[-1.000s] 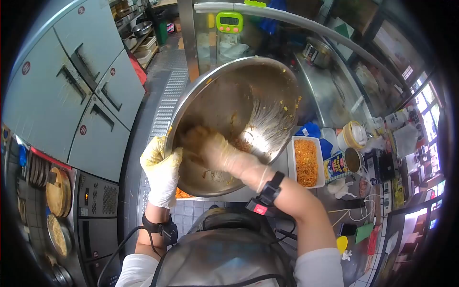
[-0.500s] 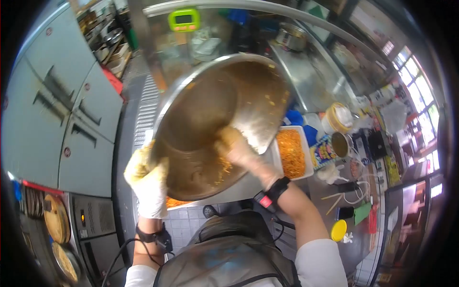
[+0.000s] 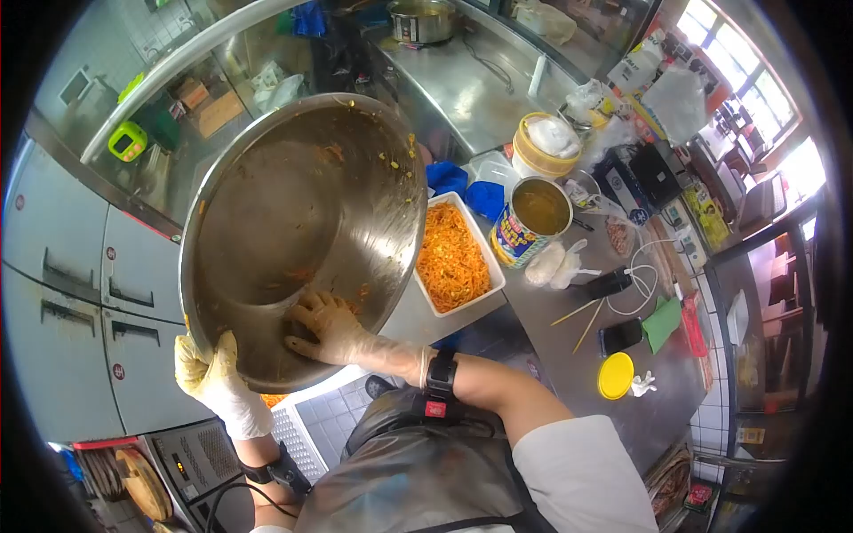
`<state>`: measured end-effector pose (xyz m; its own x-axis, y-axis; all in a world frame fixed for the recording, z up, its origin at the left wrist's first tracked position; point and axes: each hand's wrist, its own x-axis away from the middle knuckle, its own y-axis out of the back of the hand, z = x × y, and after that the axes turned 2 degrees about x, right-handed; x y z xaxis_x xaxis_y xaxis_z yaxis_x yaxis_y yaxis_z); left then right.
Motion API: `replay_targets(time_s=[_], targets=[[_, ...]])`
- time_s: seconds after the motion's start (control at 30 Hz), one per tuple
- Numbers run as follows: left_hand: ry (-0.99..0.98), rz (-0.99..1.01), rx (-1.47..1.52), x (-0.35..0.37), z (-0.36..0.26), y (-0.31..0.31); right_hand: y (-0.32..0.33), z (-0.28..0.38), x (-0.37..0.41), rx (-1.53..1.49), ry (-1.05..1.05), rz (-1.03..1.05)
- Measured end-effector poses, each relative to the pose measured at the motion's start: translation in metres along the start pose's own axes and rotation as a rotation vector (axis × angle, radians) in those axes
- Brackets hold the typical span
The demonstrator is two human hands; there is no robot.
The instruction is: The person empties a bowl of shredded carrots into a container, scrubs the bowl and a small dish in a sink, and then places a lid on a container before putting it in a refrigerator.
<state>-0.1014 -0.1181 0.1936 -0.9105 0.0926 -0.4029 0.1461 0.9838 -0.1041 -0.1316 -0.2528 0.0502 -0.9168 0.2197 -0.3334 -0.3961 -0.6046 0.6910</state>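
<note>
A large steel mixing bowl (image 3: pixel 267 195) is tilted on its side, its inside facing me. Bits of orange and yellow food cling to its wall. My left hand (image 3: pixel 216 377), in a clear glove, is closed round the rim at the lower left. Inside the bowl, my gloved right hand (image 3: pixel 327 329) lies against the lower wall, fingers spread, near a few orange shreds (image 3: pixel 357 300). To the right of the bowl stands a white tray (image 3: pixel 490 282) full of shredded orange food (image 3: pixel 453 258). More orange food (image 3: pixel 273 400) shows under the bowl's lower edge, mostly hidden.
On the steel counter to the right are a large open can (image 3: pixel 542 209), a round yellow-rimmed tub (image 3: pixel 544 147), a phone (image 3: pixel 620 337), a yellow lid (image 3: pixel 615 376) and chopsticks (image 3: pixel 586 318). A pot (image 3: pixel 421 22) stands at the back. Refrigerator doors (image 3: pixel 67 329) line the left side.
The view has swung to the right. My right hand has swept lower in the bowl with its fingers spreading, and fewer shreds show there. My left hand keeps its hold on the rim.
</note>
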Motion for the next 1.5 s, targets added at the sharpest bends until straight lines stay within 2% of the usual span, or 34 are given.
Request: replay_targets(time_s=[0.03,0.1,0.17,0.23,0.3,0.37,0.4,0.43,0.5,0.7,0.77,0.83,0.9,0.97,1.0,1.07,1.13,1.2,1.27,1.33,1.37,1.43,1.5], targets=[[0.040,-0.013,0.028,0.004,-0.003,-0.010,0.001,-0.010,0.004,0.029,0.040,0.007],[0.001,-0.017,0.006,0.008,0.009,-0.024,0.009,-0.039,0.004,0.053,0.089,0.010],[-0.069,-0.004,-0.042,0.010,0.026,-0.035,0.032,-0.080,0.002,0.382,0.022,0.115],[-0.009,-0.120,-0.028,0.016,0.031,-0.065,0.050,-0.105,0.009,0.444,0.033,0.117],[0.064,-0.084,-0.032,0.025,0.043,-0.076,0.069,-0.120,0.021,0.513,0.015,0.171],[-0.021,-0.028,-0.133,0.032,0.049,-0.087,0.088,-0.132,0.032,0.578,-0.002,0.235],[0.082,-0.148,-0.084,0.034,0.044,-0.107,0.096,-0.138,0.037,0.585,-0.023,0.229],[0.088,-0.161,-0.096,0.035,0.047,-0.110,0.104,-0.143,0.042,0.590,-0.047,0.226],[0.041,-0.063,-0.159,0.037,0.053,-0.113,0.116,-0.154,0.054,0.547,-0.058,0.219],[-0.039,-0.063,-0.278,0.035,0.052,-0.126,0.137,-0.171,0.063,0.365,-0.147,0.187],[-0.030,-0.034,-0.259,0.035,0.052,-0.126,0.142,-0.173,0.040,-0.028,-0.076,-0.011],[-0.079,-0.014,-0.246,0.035,0.049,-0.132,0.133,-0.179,0.005,-0.030,-0.037,-0.069],[-0.053,-0.008,-0.250,0.039,0.044,-0.135,0.117,-0.178,-0.025,-0.091,0.109,-0.141],[-0.084,-0.011,-0.291,0.041,0.038,-0.142,0.082,-0.180,-0.030,-0.143,0.077,-0.087],[-0.083,-0.007,-0.260,0.042,0.032,-0.146,0.069,-0.176,-0.031,-0.198,0.045,-0.030],[-0.071,0.001,-0.259,0.043,0.025,-0.145,0.050,-0.147,-0.007,-0.202,0.197,-0.025],[-0.033,-0.020,-0.226,0.041,0.021,-0.147,0.060,-0.101,0.007,-0.281,0.109,-0.011],[0.055,-0.111,-0.173,0.045,0.012,-0.153,0.053,-0.082,0.012,-0.272,0.102,-0.055],[0.023,-0.086,-0.186,0.046,0.015,-0.149,0.053,-0.085,0.012,-0.252,0.099,-0.112],[-0.005,-0.044,-0.179,0.048,0.017,-0.144,0.057,-0.110,0.002,0.363,-0.061,0.179],[-0.004,-0.041,-0.175,0.048,0.018,-0.145,0.059,-0.126,0.002,0.367,-0.064,0.177],[-0.020,-0.119,-0.238,0.046,0.022,-0.146,0.067,-0.158,0.005,0.635,-0.044,0.164],[-0.016,-0.069,-0.262,0.049,0.040,-0.127,0.074,-0.175,0.019,0.674,-0.045,0.188]])
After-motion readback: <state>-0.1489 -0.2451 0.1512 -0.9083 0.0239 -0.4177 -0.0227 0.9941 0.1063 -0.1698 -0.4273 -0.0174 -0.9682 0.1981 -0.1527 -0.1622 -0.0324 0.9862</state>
